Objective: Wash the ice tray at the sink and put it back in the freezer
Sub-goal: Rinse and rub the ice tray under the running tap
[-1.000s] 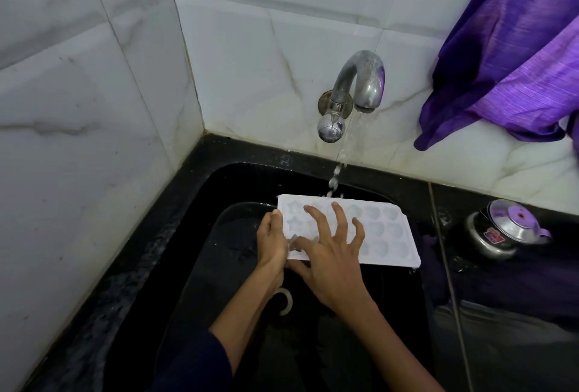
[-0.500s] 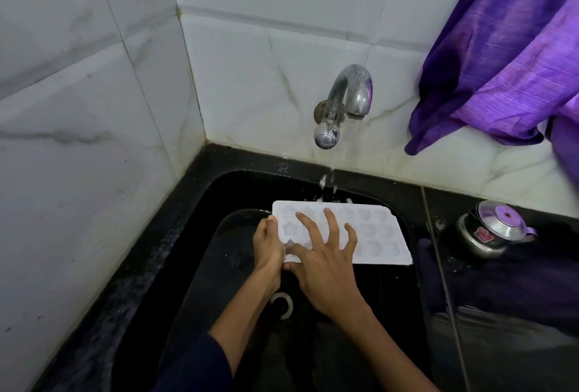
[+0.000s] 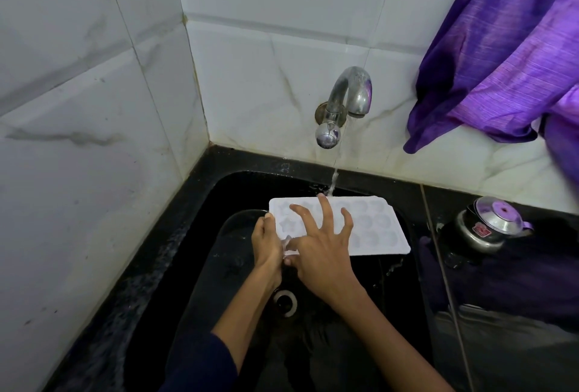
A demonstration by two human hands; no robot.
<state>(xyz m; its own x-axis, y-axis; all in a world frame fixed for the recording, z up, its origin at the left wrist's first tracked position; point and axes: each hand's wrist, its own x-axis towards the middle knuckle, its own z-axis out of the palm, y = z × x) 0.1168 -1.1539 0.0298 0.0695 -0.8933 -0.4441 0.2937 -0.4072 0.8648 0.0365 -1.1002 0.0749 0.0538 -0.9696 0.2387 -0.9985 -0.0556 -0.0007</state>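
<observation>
While water runs from the tap (image 3: 347,103) onto its far edge, the white ice tray (image 3: 372,228) sits level over the black sink (image 3: 219,197), toward the sink's back wall. The left hand (image 3: 266,244) is clamped on the tray's left end, thumb on the rim. The right hand (image 3: 322,253) lies on the tray's upper face with fingers (image 3: 326,206) spread wide, gripping nothing. A steel pot (image 3: 485,228) stands on the black surface (image 3: 501,360) at the sink's right edge, below a purple cloth (image 3: 501,46).
</observation>
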